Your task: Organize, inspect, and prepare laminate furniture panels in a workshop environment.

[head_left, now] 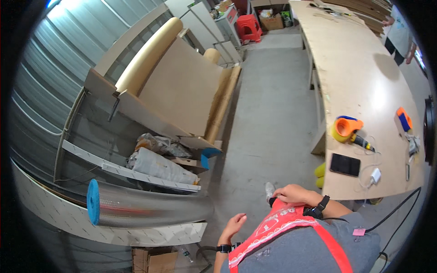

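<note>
My left hand (233,224) hangs low beside my body with its fingers loosely apart, holding nothing. It is nearest to a roll of clear film (150,209) with a blue end cap, which lies on a rack to my left. My right hand (291,194) rests against my chest on the red strap of my vest (277,225), fingers curled on the fabric. Both wrists carry black bands. A long wooden workbench (364,91) stands to my right, with a black phone (345,164) near its front edge.
On the bench lie a yellow tape roll with an orange dispenser (346,128), a white charger (375,175) and an orange-blue tool (403,119). Brown cardboard sheets and rolls (182,86) lean on the left rack. Another person (398,34) stands at the far bench end. Concrete floor (268,104) runs between.
</note>
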`<state>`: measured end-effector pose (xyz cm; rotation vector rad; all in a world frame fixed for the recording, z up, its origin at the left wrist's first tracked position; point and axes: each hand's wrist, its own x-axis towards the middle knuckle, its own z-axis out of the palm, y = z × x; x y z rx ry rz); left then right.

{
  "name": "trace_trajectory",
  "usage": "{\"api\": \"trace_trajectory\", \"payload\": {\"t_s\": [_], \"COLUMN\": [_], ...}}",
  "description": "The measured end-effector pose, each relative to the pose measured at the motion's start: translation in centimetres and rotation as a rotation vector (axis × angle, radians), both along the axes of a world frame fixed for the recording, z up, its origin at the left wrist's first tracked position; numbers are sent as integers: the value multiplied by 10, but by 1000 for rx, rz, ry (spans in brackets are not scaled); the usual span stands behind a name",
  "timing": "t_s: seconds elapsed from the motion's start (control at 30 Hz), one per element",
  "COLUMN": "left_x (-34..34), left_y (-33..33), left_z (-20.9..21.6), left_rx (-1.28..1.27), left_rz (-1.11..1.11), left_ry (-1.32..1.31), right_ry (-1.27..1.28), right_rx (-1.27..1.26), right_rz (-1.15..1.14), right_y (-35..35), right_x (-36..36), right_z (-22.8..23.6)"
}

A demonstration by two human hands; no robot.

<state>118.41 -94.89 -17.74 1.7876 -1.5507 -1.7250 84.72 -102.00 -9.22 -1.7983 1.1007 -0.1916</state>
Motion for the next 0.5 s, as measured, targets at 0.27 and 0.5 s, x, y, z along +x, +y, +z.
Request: {"api": "trace_trajectory", "payload": {"t_s": [0.27, 0.5], "left_x": [91, 124], "left_y": [-190, -375], "left_z": [-4, -49], "left_rx": [128, 227], "left_rz": [230, 394], "left_ry": [167, 383], "right_ry": [112, 209], "right_rx": [-118, 50], "right_rz": [30, -137], "right_y": [-142, -223], "right_x": [64, 91], "right_z": [-18, -21]}}
